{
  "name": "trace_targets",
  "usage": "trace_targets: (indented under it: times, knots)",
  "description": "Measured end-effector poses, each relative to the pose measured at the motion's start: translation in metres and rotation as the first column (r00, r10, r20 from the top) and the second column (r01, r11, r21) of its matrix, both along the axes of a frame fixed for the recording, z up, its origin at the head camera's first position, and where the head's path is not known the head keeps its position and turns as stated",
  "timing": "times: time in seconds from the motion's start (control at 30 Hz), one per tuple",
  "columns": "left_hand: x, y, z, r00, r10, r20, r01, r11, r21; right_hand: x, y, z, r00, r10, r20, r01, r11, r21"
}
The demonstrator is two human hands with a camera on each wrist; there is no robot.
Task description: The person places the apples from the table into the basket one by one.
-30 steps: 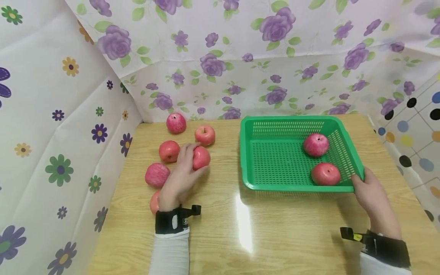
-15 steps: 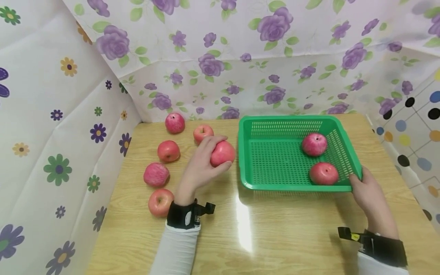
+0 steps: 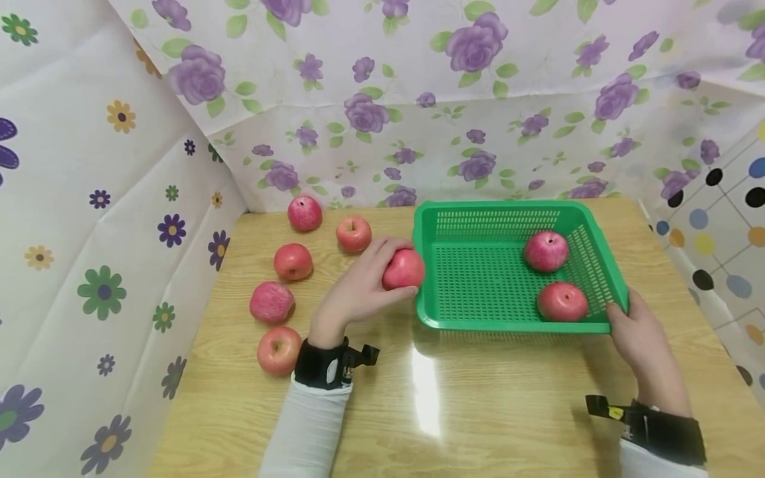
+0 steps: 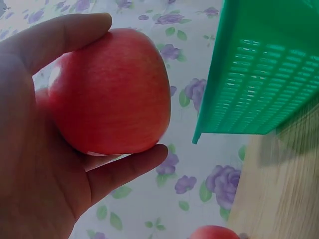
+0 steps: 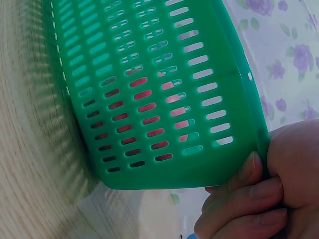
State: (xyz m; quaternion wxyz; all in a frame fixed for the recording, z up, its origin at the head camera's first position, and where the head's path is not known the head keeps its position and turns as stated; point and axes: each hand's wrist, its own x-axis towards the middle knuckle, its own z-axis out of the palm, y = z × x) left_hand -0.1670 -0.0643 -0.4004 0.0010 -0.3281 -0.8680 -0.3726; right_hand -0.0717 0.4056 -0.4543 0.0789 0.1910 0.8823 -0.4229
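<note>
The left hand (image 3: pixel 364 282) grips an apple (image 3: pixel 406 269), thumb and fingers spread round its opposite sides. This apple is outside the basket (image 3: pixel 425 324), close by its left rim; the left wrist view shows a gap between the two. The right hand (image 3: pixel 647 348) holds the basket by its near right corner, thumb over the rim and fingers curled against the outside, as the right wrist view shows.

The basket is green plastic with slotted walls. In its right half lie two apples, the far apple (image 3: pixel 546 251) and the near apple (image 3: pixel 562 302), slightly apart from each other.

Left of the basket, five loose apples (image 3: pixel 354 234) rest on the wooden table (image 3: pixel 490 405), some behind the left hand's forearm and others farther back, near the rose-print cloth (image 3: pixel 364 66). Both wrists wear black bands (image 3: pixel 321 365) below pale sleeves (image 3: pixel 307 431). A daisy-print cloth (image 3: pixel 140 265) hangs at left, a dotted cloth (image 3: pixel 717 255) at right.
</note>
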Motion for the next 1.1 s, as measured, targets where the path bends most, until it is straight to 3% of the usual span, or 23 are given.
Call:
trace_targets:
  times: [0.27, 0.53, 0.77, 0.9, 1.1]
  knots:
    - [-0.006, 0.014, 0.010, 0.994, -0.110, -0.014, 0.109, 0.994, -0.008, 0.000, -0.003, 0.001, 1.000, -0.008, 0.011, 0.008, 1.000, -0.016]
    - [-0.016, 0.056, 0.031, 0.962, -0.271, -0.025, 0.266, 0.957, -0.114, 0.001, -0.002, 0.001, 1.000, -0.012, 0.012, 0.012, 1.000, -0.011]
    - [-0.028, 0.110, 0.044, 0.935, -0.353, 0.006, 0.337, 0.888, -0.313, 0.000, -0.001, 0.003, 1.000, -0.017, -0.007, 0.017, 1.000, 0.005]
    - [-0.038, 0.136, 0.045, 0.926, -0.366, 0.087, 0.369, 0.839, -0.399, 0.000, 0.000, 0.003, 1.000, -0.014, -0.012, 0.014, 1.000, 0.015]
    - [-0.053, 0.163, 0.037, 0.916, -0.327, 0.233, 0.401, 0.782, -0.478, -0.001, 0.000, 0.000, 1.000, -0.015, -0.004, 0.015, 1.000, 0.009]
